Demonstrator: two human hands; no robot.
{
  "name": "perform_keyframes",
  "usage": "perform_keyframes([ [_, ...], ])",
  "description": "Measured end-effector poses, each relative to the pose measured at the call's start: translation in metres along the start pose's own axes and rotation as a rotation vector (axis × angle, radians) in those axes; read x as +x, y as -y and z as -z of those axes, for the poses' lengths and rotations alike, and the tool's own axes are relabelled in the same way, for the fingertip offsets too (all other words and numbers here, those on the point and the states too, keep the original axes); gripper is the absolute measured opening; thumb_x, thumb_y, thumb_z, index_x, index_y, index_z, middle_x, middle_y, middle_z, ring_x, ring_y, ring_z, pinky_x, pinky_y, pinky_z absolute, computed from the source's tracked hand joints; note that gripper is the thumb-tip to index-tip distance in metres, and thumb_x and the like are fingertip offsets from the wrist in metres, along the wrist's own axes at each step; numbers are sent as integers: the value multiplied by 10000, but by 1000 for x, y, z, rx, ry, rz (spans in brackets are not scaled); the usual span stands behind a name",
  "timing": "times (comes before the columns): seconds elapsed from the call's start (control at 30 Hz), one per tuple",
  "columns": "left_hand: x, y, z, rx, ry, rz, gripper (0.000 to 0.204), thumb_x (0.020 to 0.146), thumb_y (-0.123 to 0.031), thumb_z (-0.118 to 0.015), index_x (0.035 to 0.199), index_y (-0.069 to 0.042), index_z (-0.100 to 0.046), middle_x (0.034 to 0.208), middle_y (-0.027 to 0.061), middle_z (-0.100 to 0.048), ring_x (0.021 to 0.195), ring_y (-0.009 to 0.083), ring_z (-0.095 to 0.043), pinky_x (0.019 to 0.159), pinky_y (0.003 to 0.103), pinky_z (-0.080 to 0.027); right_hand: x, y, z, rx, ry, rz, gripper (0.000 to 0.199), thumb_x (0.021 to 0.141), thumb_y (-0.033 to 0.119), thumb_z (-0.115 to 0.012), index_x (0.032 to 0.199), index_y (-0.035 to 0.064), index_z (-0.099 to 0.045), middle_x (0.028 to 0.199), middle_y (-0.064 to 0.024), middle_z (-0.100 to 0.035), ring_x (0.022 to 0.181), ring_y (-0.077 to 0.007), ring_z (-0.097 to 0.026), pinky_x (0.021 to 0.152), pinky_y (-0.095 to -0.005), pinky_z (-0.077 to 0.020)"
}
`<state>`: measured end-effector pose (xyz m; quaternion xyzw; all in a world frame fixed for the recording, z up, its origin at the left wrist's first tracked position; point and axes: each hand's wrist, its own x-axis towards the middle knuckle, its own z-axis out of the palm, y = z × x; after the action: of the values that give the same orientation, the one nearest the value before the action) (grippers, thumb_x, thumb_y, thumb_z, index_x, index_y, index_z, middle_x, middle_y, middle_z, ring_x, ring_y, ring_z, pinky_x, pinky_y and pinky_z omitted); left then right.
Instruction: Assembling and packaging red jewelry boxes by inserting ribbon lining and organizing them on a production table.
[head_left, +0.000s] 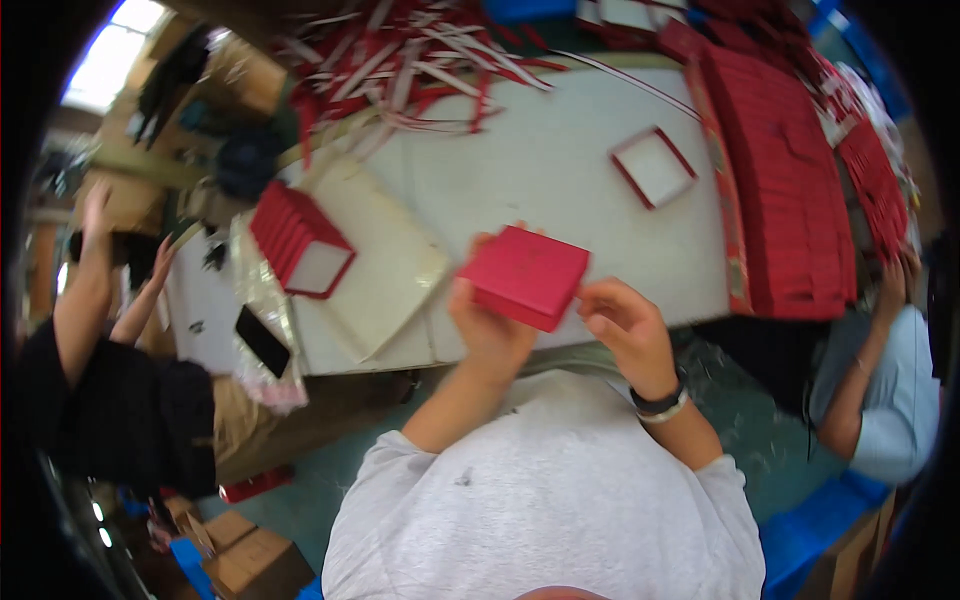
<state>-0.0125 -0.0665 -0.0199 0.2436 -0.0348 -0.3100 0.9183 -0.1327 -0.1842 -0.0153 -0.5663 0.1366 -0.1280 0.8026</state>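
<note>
**Red box held in 2 hands above the table edge**

Clamped from below and behind by the left hand (487, 325), fingers curled over the far edge of the red box (527, 275). Pinched at the near right corner by the right hand (625, 325). Nearly square, broad face up, tilted, long side running from upper left down to lower right. Beyond the grip, on the white table (540, 170), 1 open red-rimmed tray (653, 167). Left of the grip, a row of red boxes (298, 240); right, a red stack (785, 190).

White worktable (560, 170); teal floor (770, 440); bright window (115, 50) upper left.
</note>
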Motion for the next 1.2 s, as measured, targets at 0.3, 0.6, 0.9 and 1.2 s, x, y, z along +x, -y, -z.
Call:
perform_keyframes([
  [0.3, -7, -9, 21, 305, 275, -169, 704, 748, -426, -708, 1259, -136, -319, 1398, 160, -263, 1346, 345, -294, 1044, 482, -375, -1, -3, -5, 197, -41, -158, 261, 949, 176, -552, 1053, -59, -597, 942, -74, -648, 840, -117, -583, 768, -270, -456],
  [0.6, -6, -24, 22, 381, 382, -173, 751, 704, -468, -764, 1221, -139, -329, 1388, 186, -228, 1353, 373, -270, 1048, 498, -380, 2, -2, -6, 242, 10, -218, 118, 920, 69, -568, 968, -31, -608, 906, -62, -652, 808, -110, -582, 757, -255, -458],
  [0.9, -15, 0, 22, 336, 249, -175, 900, 700, -328, -806, 1351, -96, -230, 1379, 140, -285, 1327, 328, -347, 1068, 444, -351, -6, 4, -22, -24, -151, 78, 51, 876, -31, -573, 866, 13, -549, 862, -8, -539, 780, -70, -516, 712, -205, -407],
  [1.2, 0, -9, 16, 288, -76, -271, 610, 811, -309, -601, 1310, -121, -305, 1297, 114, -388, 1215, 278, -418, 1040, 432, -353, -5, 2, -34, -182, -203, 462, 82, 830, -29, -632, 890, 4, -586, 869, -68, -550, 793, -148, -507, 702, -264, -416],
])
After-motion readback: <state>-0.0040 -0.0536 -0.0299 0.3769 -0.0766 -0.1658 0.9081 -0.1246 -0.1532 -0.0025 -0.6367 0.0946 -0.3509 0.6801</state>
